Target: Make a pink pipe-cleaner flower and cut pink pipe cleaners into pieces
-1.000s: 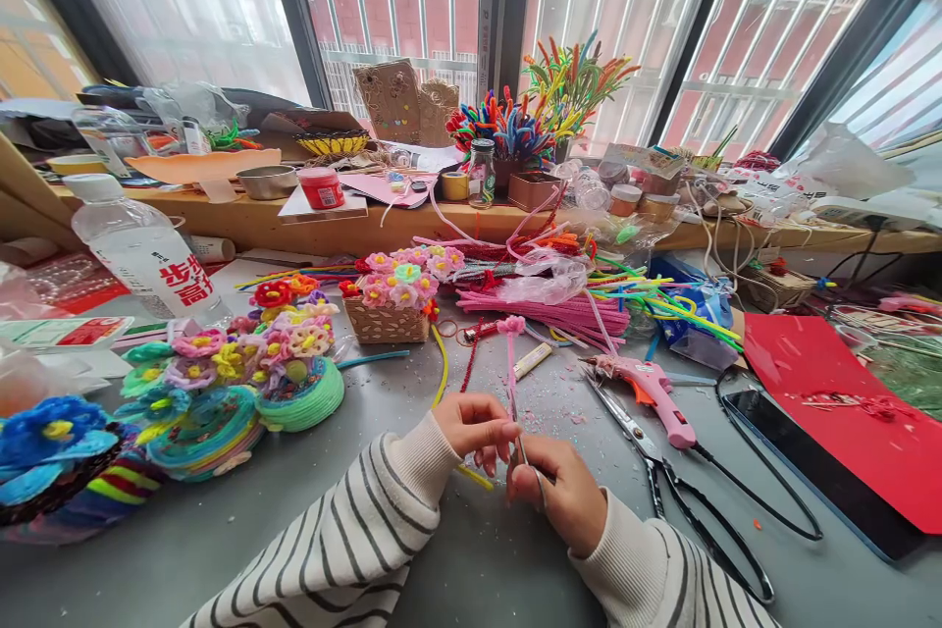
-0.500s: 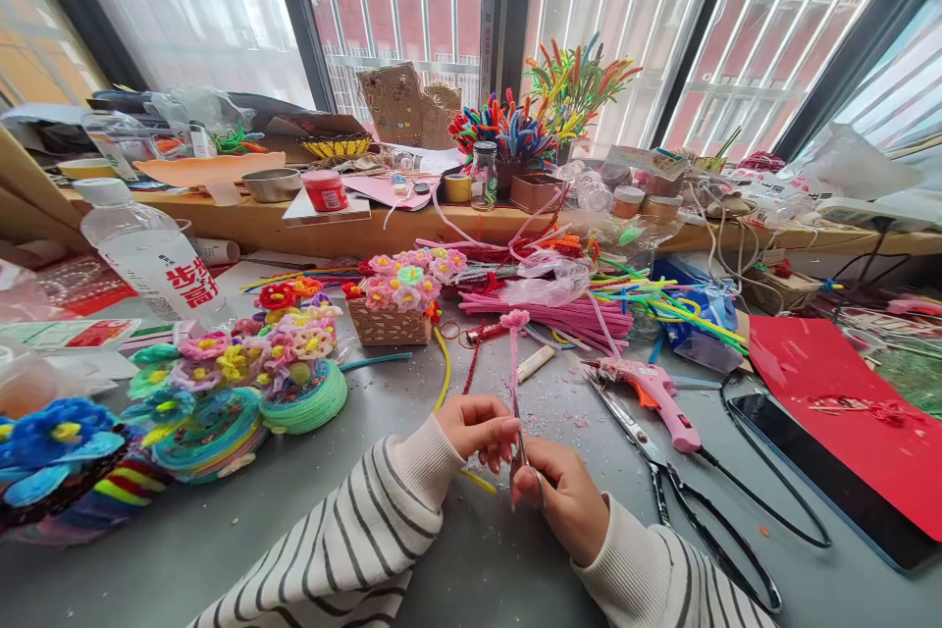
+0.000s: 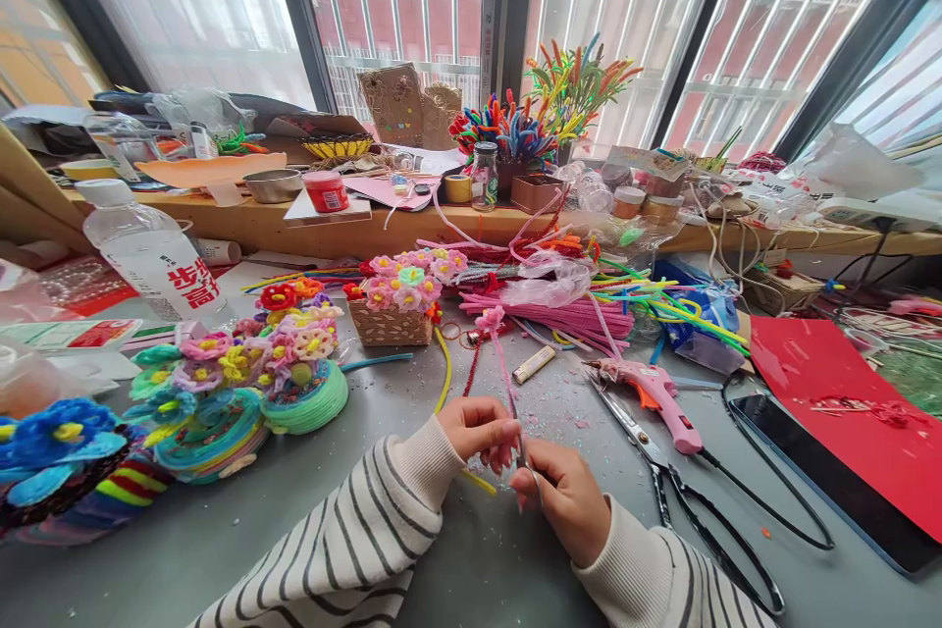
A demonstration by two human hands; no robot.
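Note:
Close together over the grey table are my left hand (image 3: 482, 432) and my right hand (image 3: 555, 491). Between the closed fingers of the left is a pink pipe-cleaner flower (image 3: 490, 318), its fuzzy stem (image 3: 504, 368) leaning up and left from the fingertips. My right hand is closed around small scissors (image 3: 524, 459), whose blades reach up to the lower stem beside my left fingertips. Fingers hide most of the scissors and the stem's lower end. Under the hands lies a yellow pipe cleaner (image 3: 478, 482).
Large black-handled scissors (image 3: 654, 461) and a pink glue gun (image 3: 652, 392) lie at right, near a phone (image 3: 831, 481) and red paper (image 3: 846, 412). Pipe-cleaner flower pots (image 3: 305, 397) stand left. A basket (image 3: 390, 322) and pink pipe cleaners (image 3: 551, 314) lie behind.
The flower and its stem have tipped to the left, from nearly upright. Both hands have stayed almost in place, still holding the flower and the small scissors.

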